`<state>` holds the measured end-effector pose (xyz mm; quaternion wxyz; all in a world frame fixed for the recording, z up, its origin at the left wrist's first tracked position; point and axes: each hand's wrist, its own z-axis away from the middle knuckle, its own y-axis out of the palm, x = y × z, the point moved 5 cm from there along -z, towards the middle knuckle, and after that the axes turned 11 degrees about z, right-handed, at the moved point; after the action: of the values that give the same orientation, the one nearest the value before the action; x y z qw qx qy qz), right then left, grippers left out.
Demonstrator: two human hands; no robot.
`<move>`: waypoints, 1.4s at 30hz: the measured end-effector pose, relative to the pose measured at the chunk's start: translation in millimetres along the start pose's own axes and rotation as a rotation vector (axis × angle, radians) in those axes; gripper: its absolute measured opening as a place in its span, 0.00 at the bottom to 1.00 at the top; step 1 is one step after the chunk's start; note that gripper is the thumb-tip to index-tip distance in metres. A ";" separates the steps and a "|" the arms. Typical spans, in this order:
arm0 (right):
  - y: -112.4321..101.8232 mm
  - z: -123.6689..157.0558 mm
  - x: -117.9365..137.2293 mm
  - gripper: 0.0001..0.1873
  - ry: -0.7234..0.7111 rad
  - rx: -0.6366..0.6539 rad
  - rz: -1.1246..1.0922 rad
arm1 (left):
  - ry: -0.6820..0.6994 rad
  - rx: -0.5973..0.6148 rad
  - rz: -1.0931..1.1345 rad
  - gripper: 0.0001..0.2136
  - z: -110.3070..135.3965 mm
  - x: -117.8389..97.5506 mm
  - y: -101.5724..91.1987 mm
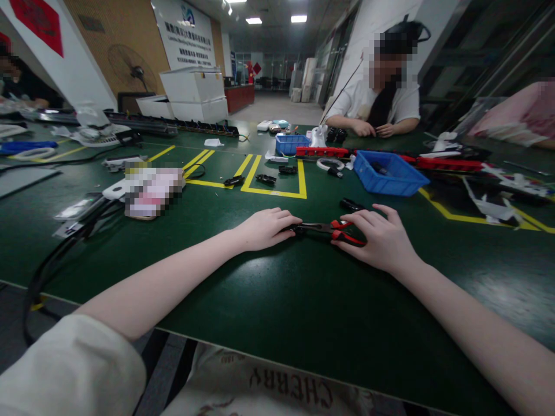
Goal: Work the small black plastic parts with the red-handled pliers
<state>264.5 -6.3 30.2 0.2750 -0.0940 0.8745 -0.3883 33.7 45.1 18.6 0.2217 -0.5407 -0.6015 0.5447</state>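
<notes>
Red-and-black needle-nose pliers (318, 227) lie across the middle of the view, jaws pointing left. My right hand (381, 237) is closed around their handles, which are spread a little. Between the fingers and thumb of my left hand (271, 229) a small black part (296, 229) is pinched, right at the tips of the pliers. My fingers cover most of that part, so its kind is unclear. Just beyond the pliers a black cylindrical piece (352, 204) rests on the green table (269, 306).
Several small black parts (266, 179) lie near yellow tape (277, 192). A large blue bin (388, 176) and a smaller blue bin (291, 143) stand farther back. At left are a phone (154, 199) and black cables (60, 248). A co-worker (377, 98) sits opposite.
</notes>
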 end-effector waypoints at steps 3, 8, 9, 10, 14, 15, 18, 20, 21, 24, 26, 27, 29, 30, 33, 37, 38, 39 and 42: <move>1.1 0.1 -0.1 0.24 -0.003 0.008 -0.007 | -0.006 0.000 -0.014 0.16 -0.6 -0.5 -0.1; 0.2 -0.1 -0.1 0.23 0.010 -0.003 -0.012 | -0.006 0.020 -0.022 0.17 -1.5 -1.1 -0.5; -0.1 -0.2 0.0 0.23 0.009 -0.005 -0.012 | -0.005 0.026 -0.022 0.17 -1.5 -1.2 -0.6; -0.4 -0.2 0.2 0.23 0.009 -0.005 -0.012 | -0.003 0.029 -0.023 0.17 -1.5 -1.3 -0.8; -1.3 -1.0 0.3 0.23 0.017 0.003 -0.003 | -0.004 0.026 -0.025 0.18 -1.2 -0.6 -0.5; -1.5 -1.1 0.3 0.23 0.020 0.002 0.000 | -0.006 0.025 -0.025 0.18 -1.2 -0.3 -0.3; -1.8 -1.4 0.7 0.23 0.017 -0.009 0.007 | -0.013 0.028 -0.030 0.17 -1.5 0.2 0.5; -2.2 -1.5 1.4 0.23 0.009 -0.019 0.016 | -0.014 0.034 -0.032 0.16 -1.6 -0.1 0.4; -2.6 -1.6 1.8 0.23 0.004 -0.023 0.021 | -0.014 0.037 -0.032 0.16 -1.7 -0.4 0.2; -4.2 -2.4 3.1 0.22 0.001 -0.018 0.038 | -0.016 0.044 -0.038 0.17 -1.6 -1.2 -0.6; -5.1 -3.2 3.3 0.21 0.013 -0.006 0.036 | -0.016 0.045 -0.046 0.17 -1.3 -1.5 -1.0; -5.3 -3.4 3.1 0.21 0.022 -0.001 0.030 | -0.016 0.045 -0.048 0.17 -1.2 -1.5 -1.1; -5.1 -3.6 2.4 0.20 0.035 0.008 0.018 | -0.015 0.044 -0.050 0.17 -0.9 -1.3 -1.0; -4.4 -3.4 2.0 0.20 0.035 0.013 0.010 | -0.015 0.043 -0.050 0.17 -0.8 -1.1 -0.8; -1.6 -2.4 0.8 0.22 0.023 0.027 -0.024 | -0.018 0.043 -0.047 0.17 -0.5 0.2 0.4; 1.7 -0.9 -1.7 0.21 0.034 0.036 -0.067 | -0.014 0.038 -0.030 0.18 -0.3 2.2 2.1; 2.2 -0.7 -2.0 0.21 0.037 0.037 -0.071 | -0.014 0.036 -0.027 0.19 -0.3 2.7 2.4; 2.5 -0.6 -2.2 0.21 0.038 0.035 -0.074 | -0.014 0.035 -0.025 0.19 -0.2 3.1 2.6; 2.7 -0.7 -2.2 0.22 0.038 0.038 -0.077 | -0.014 0.032 -0.022 0.19 0.0 3.7 2.8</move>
<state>266.1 -3.2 29.4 0.2451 -0.1150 0.8677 -0.4169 33.7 47.9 14.9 0.2321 -0.5267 -0.6000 0.5556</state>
